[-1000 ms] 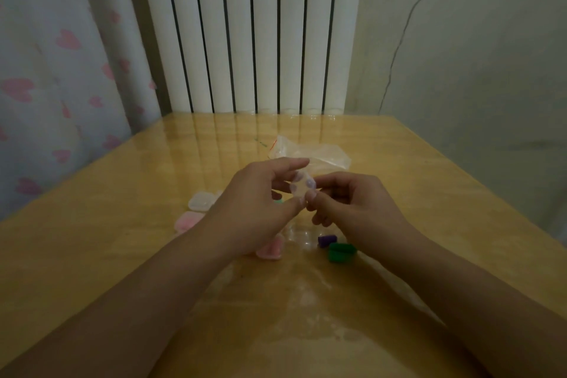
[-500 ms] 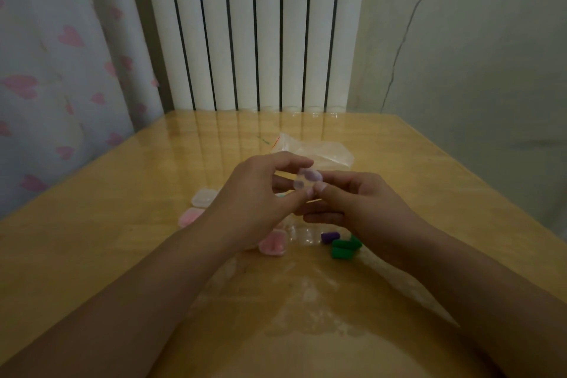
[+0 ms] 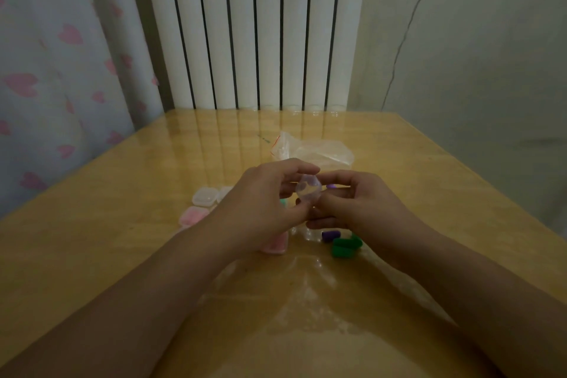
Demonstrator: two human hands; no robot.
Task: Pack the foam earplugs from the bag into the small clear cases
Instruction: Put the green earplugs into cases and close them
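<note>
My left hand (image 3: 264,205) and my right hand (image 3: 356,202) meet above the table and both pinch one small clear case (image 3: 308,190) between their fingertips. A purple earplug (image 3: 330,185) shows between my right fingers just beside the case. The crumpled clear bag (image 3: 319,150) lies behind my hands. Under my right hand, a purple earplug (image 3: 330,235) and two green earplugs (image 3: 345,247) lie loose on the table. A case with pink earplugs (image 3: 276,245) sits partly hidden below my left wrist.
To the left lie a closed clear case (image 3: 205,196) and a case holding pink earplugs (image 3: 194,215). The glossy wooden table (image 3: 122,239) ends at a white radiator (image 3: 245,40) at the back. A heart-print curtain (image 3: 46,70) hangs left, a wall right.
Both hands stayed together on the clear case and turned it slightly. The camera tilted, so the scene sits a little higher in view.
</note>
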